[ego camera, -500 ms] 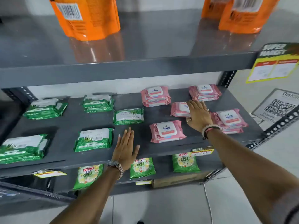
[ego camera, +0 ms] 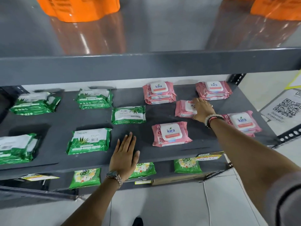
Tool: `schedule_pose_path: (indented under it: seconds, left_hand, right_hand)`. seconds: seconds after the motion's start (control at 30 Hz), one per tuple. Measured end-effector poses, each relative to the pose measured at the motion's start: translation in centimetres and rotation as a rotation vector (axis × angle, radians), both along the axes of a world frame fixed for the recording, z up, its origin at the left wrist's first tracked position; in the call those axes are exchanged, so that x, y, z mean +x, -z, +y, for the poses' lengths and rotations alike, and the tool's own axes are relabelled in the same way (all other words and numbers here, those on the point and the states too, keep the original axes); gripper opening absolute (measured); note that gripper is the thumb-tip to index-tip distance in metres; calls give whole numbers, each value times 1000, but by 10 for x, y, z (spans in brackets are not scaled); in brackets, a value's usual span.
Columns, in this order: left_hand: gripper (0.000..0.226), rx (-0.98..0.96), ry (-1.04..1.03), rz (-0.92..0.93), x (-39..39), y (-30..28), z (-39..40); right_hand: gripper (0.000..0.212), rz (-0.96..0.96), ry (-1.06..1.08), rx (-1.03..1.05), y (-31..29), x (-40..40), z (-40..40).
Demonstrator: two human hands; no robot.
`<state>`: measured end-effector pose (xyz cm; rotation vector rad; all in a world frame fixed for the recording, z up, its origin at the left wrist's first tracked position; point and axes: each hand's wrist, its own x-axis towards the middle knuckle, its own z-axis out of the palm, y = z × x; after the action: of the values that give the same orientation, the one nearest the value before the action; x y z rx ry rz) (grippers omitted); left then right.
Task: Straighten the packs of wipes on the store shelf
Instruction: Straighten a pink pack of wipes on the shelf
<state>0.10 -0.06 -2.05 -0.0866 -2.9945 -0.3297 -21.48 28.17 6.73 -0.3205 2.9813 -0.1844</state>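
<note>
Wipes packs lay scattered flat on the grey shelf [ego camera: 146,154], green ones to the left, pink ones to the right. My right hand [ego camera: 202,110] lay flat on a pink pack [ego camera: 183,110] between the far stacks, fingers spread over its lid and not curled round it. That pack was turned sideways against its neighbours. My left hand [ego camera: 124,156] rested open on the bare shelf near the front edge, beside the near pink pack [ego camera: 171,133], holding nothing. These packs looked soft and light, with slick film that should slide easily on the metal. I judged the stiff lid the best place to press and turn, or the short ends for a pinch.
</note>
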Motion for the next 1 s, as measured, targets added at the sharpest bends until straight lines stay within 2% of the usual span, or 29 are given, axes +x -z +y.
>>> schedule_pose_path:
  seconds: [0.2, 0.27, 0.37, 0.5, 0.67, 0.83, 0.9, 1.0]
  left_hand:
    - [58, -8, -13, -6, 0, 0, 1]
    - [58, -10, -17, -13, 0, 0, 1]
    - [59, -14, -8, -24, 0, 1, 0]
    - [60, 6, -9, -27, 0, 1, 0]
    - [61, 8, -16, -42, 0, 0, 1]
    - [62, 29, -7, -47, 1, -3, 1]
    - [62, 34, -3, -49, 1, -3, 0]
    - [62, 38, -4, -53, 0, -3, 0]
  right_hand:
    - [75, 97, 8, -205, -14, 16, 2]
    - [76, 143, -37, -275, -28, 28, -2]
    - [74, 112, -157, -320, -46, 54, -11]
    - [73, 34, -307, -278, -46, 85, -25]
    - [73, -29, -354, -207, -32, 98, -36]
    - [87, -146, -403, -125, -37, 97, -37]
    - [83, -176, -387, -146, -40, 99, -38]
    - [72, -82, -303, -159, -41, 101, -42]
